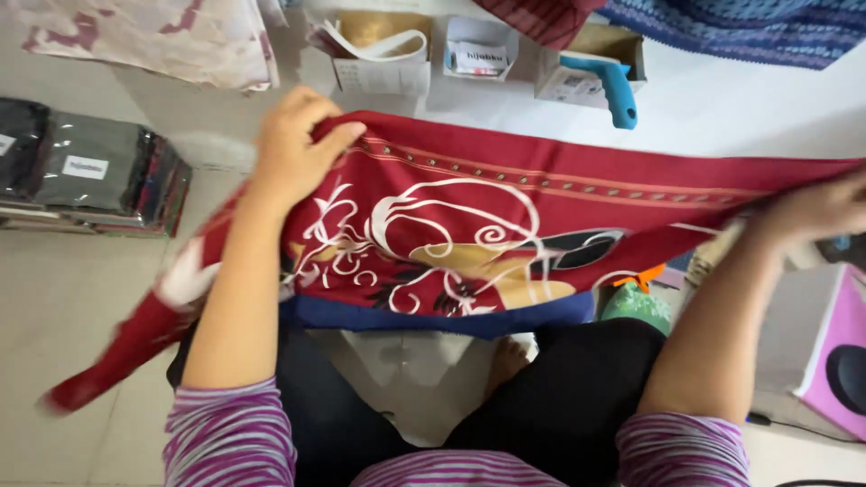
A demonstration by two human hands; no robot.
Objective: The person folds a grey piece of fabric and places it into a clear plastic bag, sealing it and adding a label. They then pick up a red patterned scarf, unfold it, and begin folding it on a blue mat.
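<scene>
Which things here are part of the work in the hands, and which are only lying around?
In hand:
red scarf, held stretched between left hand and right hand

Lying about:
blue-handled tool in a box
small open boxes
packed cloth stack
pink box

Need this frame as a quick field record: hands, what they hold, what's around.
view: head camera, looking down
left hand: grips top edge of red patterned scarf
right hand: grips the scarf's far right end, blurred
scarf state: stretched between both hands, above the lap, left tail hanging toward the floor
sleeves: purple striped
above scarf: blue handheld tool in an open box, small cardboard boxes
left: stack of packaged cloths
right: pink box
</scene>
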